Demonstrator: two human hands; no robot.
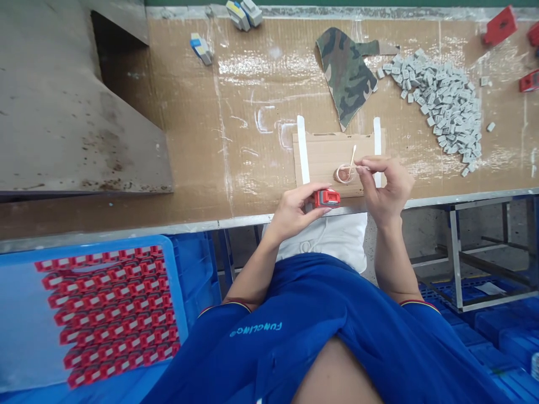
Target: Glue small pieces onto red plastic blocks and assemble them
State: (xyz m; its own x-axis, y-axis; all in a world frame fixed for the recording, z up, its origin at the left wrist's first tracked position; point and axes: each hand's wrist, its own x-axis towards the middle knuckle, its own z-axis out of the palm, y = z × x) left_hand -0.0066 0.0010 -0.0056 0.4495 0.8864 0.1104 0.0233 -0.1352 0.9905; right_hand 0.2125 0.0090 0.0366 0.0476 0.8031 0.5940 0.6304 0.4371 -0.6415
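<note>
My left hand [297, 212] is closed around a small red and grey plastic part [328, 198] at the table's front edge. To its right, my right hand [385, 185] pinches a thin stick [352, 167] that looks like a cotton swab; its far end reaches over a small round cup [338, 175]. A white-tipped cotton swab [353, 152] leans in that same cup. Under the cup lies a cardboard sheet [324, 151], with white tape strips along its left and right sides.
Behind the cardboard lies a camouflage cloth piece [347, 73]. Small grey blocks [446, 106] are heaped at right. Several red parts fill a blue crate [179, 292] at lower left. A grey metal housing [84, 112] covers the table's left end; a red block [501, 27] stands far right.
</note>
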